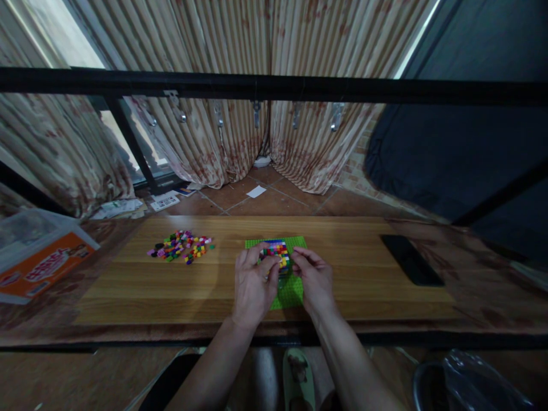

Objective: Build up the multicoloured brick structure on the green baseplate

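Observation:
A green studded baseplate (pixel 295 298) lies on the wooden board in front of me. On it stands a block of many-coloured toy bricks (pixel 280 249), packed in rows of red, blue, yellow, white and purple. My left hand (pixel 254 286) is curled around the left and near side of this brick block, its thumb and fingers against it and covering part of it. At the right side of the block is my right hand (pixel 315 279), thumb and forefinger pinched together. Anything between those fingertips is too small to make out.
Loose coloured bricks (pixel 182 246) lie in a heap on the left of the wooden board (pixel 355 251). A black phone-like slab (pixel 411 260) rests at its right end. Further left is a clear box with an orange label (pixel 51 265). A dark rail (pixel 274 87) crosses beyond the board.

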`<state>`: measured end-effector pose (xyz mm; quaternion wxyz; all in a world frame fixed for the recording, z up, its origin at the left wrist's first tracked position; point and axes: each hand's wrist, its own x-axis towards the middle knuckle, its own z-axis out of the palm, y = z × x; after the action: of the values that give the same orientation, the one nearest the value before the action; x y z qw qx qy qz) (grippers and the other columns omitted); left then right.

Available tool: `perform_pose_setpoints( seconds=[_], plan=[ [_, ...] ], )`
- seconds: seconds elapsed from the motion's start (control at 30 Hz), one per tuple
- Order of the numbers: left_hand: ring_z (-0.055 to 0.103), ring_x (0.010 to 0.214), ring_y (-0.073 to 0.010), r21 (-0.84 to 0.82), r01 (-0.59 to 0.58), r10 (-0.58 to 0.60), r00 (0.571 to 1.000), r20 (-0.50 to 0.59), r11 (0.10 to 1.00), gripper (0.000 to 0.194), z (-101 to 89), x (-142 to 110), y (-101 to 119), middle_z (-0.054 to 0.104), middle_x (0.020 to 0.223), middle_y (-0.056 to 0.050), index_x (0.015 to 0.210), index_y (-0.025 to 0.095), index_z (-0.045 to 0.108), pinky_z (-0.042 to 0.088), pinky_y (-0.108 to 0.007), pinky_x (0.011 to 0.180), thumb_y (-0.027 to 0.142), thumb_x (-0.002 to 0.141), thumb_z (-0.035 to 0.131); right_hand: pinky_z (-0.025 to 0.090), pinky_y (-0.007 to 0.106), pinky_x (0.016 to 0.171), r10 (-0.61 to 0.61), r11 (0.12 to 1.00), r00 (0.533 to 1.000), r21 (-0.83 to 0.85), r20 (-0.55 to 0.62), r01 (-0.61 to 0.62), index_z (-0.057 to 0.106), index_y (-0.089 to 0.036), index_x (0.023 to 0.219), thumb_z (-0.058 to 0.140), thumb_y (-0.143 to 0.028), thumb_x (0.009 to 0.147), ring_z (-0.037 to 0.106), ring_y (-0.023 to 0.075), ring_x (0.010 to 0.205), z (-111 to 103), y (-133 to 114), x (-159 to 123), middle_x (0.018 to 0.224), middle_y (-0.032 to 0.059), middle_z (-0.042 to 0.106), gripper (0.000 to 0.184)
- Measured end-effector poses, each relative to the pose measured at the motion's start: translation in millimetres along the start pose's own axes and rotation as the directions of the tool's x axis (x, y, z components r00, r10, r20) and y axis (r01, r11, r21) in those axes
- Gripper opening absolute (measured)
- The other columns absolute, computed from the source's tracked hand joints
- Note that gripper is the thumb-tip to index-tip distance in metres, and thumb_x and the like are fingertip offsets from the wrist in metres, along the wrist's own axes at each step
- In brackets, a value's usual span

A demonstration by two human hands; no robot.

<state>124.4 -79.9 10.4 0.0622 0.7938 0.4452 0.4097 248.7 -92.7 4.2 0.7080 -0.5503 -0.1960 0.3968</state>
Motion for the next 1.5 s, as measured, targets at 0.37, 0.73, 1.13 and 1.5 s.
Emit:
perform_pose_setpoints(
  seconds=[0.37,0.73,1.13,1.5],
  plan=[
    [0.053,0.095,-0.0220,0.046,-0.031,0.031,1.000,0.007,0.998,0.017,3.2,-1,4,0.062,0.119,-0.005,0.096,0.024,0.071,0.045,-0.040,0.082,0.019,0.085,0.058,0.038,0.022,0.047,-0.004,1.000,1.000,0.004,0.002,0.004,0.073,-0.016,0.079,0.079,-0.033,0.054,0.049,0.0081,0.048,0,0,0,0.062,-0.0012,0.066,0.031],
    [0.053,0.102,-0.0226,-0.015,0.002,-0.001,0.999,0.033,1.000,0.014,3.4,-2,4,0.061,0.117,-0.006,0.093,0.020,0.065,0.045,-0.041,0.089,0.016,0.086,0.054,0.040,0.022,0.047,-0.010,1.000,1.000,0.004,0.006,0.010,0.073,-0.017,0.078,0.079,-0.032,0.054,0.049,0.0084,0.048,1,0,0,0.063,-0.0004,0.067,0.029],
    [0.062,0.094,-0.0159,-0.153,0.060,-0.068,0.996,-0.050,0.986,0.010,-6.2,3,5,0.065,0.098,-0.004,0.094,0.021,0.060,0.050,-0.029,0.083,0.017,0.089,0.051,0.038,0.022,0.047,0.005,1.000,1.000,0.008,-0.015,-0.005,0.073,-0.017,0.076,0.078,-0.030,0.054,0.049,0.0083,0.047,1,-2,0,0.059,-0.0019,0.065,0.027],
    [0.064,0.090,-0.0149,-0.125,-0.001,-0.004,0.999,-0.038,0.992,0.015,-7.7,4,-2,0.068,0.095,-0.004,0.093,0.021,0.067,0.053,-0.028,0.081,0.017,0.089,0.054,0.039,0.023,0.047,0.027,0.999,1.000,0.025,-0.003,-0.027,0.072,-0.017,0.074,0.079,-0.030,0.052,0.048,0.0080,0.047,3,-4,-1,0.059,-0.0027,0.064,0.026]
  ],
)
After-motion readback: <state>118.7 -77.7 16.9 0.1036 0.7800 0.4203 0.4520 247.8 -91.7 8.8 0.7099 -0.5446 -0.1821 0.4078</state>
